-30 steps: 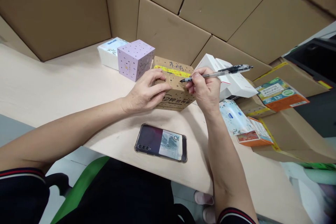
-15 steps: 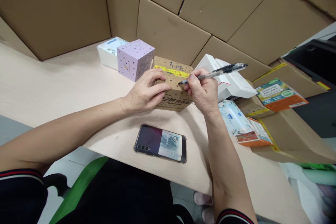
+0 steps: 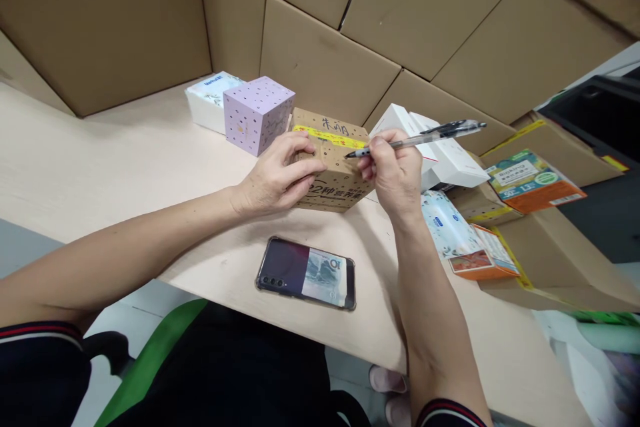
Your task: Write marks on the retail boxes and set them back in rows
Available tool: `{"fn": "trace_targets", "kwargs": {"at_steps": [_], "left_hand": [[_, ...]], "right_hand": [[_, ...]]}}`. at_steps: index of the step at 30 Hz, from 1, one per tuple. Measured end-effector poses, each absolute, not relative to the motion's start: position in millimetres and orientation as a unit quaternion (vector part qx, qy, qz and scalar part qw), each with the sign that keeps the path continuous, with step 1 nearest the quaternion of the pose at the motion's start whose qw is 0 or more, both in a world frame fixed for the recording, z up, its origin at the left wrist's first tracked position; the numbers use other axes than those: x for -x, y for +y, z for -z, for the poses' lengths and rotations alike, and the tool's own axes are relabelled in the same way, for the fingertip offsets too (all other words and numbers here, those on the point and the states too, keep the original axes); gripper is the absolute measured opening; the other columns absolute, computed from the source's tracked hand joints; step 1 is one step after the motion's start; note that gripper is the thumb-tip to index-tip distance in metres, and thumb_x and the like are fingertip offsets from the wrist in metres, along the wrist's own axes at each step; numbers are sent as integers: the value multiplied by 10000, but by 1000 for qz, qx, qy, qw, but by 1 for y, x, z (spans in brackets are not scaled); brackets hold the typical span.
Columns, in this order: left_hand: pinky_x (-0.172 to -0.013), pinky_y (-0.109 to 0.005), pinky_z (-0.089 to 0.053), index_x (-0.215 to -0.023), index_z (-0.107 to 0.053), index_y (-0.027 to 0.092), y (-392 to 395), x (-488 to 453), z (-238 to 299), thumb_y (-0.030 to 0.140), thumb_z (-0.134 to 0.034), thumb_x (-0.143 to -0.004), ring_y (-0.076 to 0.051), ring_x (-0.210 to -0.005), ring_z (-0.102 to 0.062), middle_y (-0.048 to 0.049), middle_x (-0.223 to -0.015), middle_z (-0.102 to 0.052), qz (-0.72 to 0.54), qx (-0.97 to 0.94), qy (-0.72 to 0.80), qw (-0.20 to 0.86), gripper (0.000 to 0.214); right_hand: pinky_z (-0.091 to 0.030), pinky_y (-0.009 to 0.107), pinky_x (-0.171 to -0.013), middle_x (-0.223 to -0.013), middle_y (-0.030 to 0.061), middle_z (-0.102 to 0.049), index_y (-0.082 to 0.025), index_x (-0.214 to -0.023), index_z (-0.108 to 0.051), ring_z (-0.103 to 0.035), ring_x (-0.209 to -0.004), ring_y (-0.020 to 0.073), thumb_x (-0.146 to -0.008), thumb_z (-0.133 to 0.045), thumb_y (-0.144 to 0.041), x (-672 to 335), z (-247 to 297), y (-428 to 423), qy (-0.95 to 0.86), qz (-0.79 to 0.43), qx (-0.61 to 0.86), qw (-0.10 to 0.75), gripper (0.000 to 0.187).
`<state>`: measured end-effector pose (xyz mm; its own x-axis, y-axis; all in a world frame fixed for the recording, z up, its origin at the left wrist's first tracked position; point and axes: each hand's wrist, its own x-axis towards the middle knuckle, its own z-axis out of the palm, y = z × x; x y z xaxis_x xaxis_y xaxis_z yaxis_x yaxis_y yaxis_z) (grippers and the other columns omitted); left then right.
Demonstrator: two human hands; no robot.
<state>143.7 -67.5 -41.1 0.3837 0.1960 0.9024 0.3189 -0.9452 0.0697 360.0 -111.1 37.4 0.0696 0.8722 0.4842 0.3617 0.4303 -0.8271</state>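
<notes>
A small brown cardboard box [image 3: 336,173] with yellow tape and handwriting on top stands on the pale table [image 3: 125,160]. My left hand [image 3: 277,175] is curled round the box's left side and grips it. My right hand [image 3: 395,173] pinches a clear pen with a black cap [image 3: 425,137], its tip resting on the box's top right near the yellow tape.
A lilac dotted cube box [image 3: 257,113] and a white tissue box [image 3: 210,99] stand behind left. White boxes [image 3: 445,153], a wipes pack [image 3: 450,223] and colourful cartons [image 3: 533,180] lie right. A phone [image 3: 306,272] lies near the table edge. Large cardboard boxes [image 3: 320,60] wall the back.
The pen tip moved a little left along the box top, then back right. My left hand and the box stayed put.
</notes>
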Motion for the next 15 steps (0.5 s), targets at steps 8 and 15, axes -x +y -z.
{"fn": "trace_targets", "kwargs": {"at_steps": [8,15], "left_hand": [[-1137,-585,-500,-1220,-643,289,-69,-143,40,172,-593,-911,-291,-1300,-526,-95,-1245,-553,517,838,-167,48,335],[-1149,-582,-496,-1232,-643,313,-66,-145,43,159,-606,-902,-284,-1303,-525,-79,-1244,-548,541,826,-151,54,366]], "right_hand": [[-499,274,-560,-864,29,-728,-234,-896,-609,-628,-647,135,-962,-626,-505,-415,-57,-170,-706,-363,473,382,280],[-345,292,-558,-601,-44,-502,-222,-749,-566,-463,-574,142,-888,-654,-506,-462,-19,-197,-710,-294,639,38,328]]}}
